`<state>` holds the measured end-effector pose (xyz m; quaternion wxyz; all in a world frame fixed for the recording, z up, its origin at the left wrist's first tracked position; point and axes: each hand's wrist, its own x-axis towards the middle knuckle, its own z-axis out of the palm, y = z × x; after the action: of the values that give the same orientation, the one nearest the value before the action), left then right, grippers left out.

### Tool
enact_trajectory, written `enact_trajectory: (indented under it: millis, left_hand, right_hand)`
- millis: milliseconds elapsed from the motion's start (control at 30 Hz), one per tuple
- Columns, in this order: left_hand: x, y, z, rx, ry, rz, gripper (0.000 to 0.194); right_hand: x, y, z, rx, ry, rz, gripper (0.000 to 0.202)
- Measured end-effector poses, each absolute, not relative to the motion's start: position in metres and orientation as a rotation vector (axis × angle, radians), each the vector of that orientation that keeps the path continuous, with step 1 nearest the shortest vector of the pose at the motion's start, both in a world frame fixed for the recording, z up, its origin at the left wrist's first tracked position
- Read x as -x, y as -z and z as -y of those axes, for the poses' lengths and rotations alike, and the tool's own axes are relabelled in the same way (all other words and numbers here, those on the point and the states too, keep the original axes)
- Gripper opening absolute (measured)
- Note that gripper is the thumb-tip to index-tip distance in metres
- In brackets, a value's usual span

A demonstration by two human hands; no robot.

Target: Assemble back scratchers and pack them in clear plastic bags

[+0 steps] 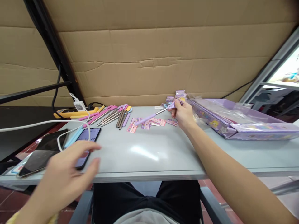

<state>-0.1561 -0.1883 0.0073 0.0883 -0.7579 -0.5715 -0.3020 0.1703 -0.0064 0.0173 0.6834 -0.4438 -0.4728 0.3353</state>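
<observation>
My right hand is closed around the purple head of a telescopic back scratcher. Its metal rod and purple grip slant down to the left, over small printed cards on the table. My left hand, a little blurred, hovers above the front left edge with thumb and fingers apart and nothing in it. Beneath it lies a phone with a lit screen, partly hidden. More back scratchers with pink, yellow and blue ends and metal rods lie in a bunch at the back left.
On the right stands a purple printed box with clear plastic inside. A dark tablet-like device lies at the left, crossed by a white cable. A yellow object and a white charger sit behind. Cardboard walls the back.
</observation>
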Motion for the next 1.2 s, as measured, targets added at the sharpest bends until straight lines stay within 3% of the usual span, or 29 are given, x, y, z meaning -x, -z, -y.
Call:
enact_trajectory:
  millis: [133, 233, 367, 500, 733, 1200]
  left_hand:
    - [0.068, -0.045, 0.13, 2.403, 0.933, 1.547, 0.024]
    - [0.019, -0.061, 0.079, 2.485, 0.721, 1.578, 0.031]
    - [-0.012, -0.056, 0.03, 2.676, 0.437, 1.641, 0.032]
    - [-0.009, -0.034, 0.012, 2.678, 0.61, 1.618, 0.041]
    - [0.006, -0.011, 0.01, 2.507, 0.75, 1.742, 0.038]
    - [0.003, -0.01, 0.009, 2.361, 0.793, 1.956, 0.03]
  right_hand:
    - [-0.174, -0.016, 0.006, 0.981, -0.798, 1.014, 0.025]
    - [-0.177, -0.015, 0.005, 0.952, -0.833, 0.976, 0.024]
    - [-0.18, -0.014, 0.002, 0.937, -0.854, 0.925, 0.022]
    - [-0.183, -0.013, -0.001, 1.047, -0.846, 0.986, 0.016]
    - [-0.187, -0.005, 0.005, 1.457, -0.201, 1.585, 0.025]
    - [-0.219, -0.03, -0.024, 1.708, 0.232, 1.808, 0.021]
